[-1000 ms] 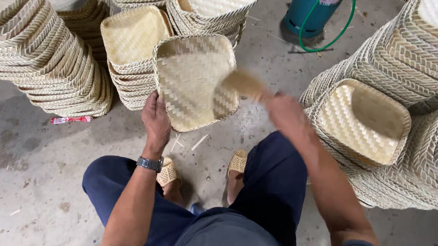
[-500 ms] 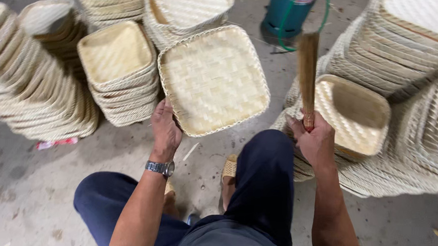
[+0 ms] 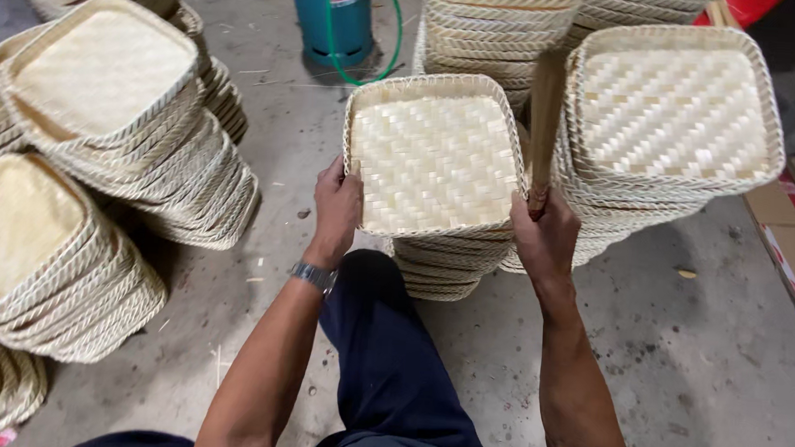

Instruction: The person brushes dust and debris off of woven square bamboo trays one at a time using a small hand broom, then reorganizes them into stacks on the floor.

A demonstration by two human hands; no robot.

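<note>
So I've got a square woven bamboo tray (image 3: 433, 161) held flat in front of me, right on top of a short stack of the same trays (image 3: 445, 268) sitting on the concrete floor (image 3: 678, 352); can't tell if it's resting on the stack or just above it. My left hand (image 3: 337, 207) has its fingers closed around the tray's left rim, thumb on the edge. My right hand (image 3: 546, 237) is at the tray's right rim, and its fingers are clamped on a wooden stick (image 3: 543, 123) that stands pretty much upright along that side of the tray. There's a metal wristwatch (image 3: 314, 275) on my left wrist, and my knee in dark blue trousers (image 3: 391, 366) sits just under the stack.

Just right of the stick is a taller pile of trays (image 3: 674, 128), top one open side up. Another pile (image 3: 500, 27) sits behind mine. Off to the left, leaning stacks of trays (image 3: 109, 86) and more of them (image 3: 39, 252) lower down. A teal gas cylinder (image 3: 339, 20) with a green hose (image 3: 392, 36) stands at the back, and a cardboard box (image 3: 794, 241) edges in on the far right.
</note>
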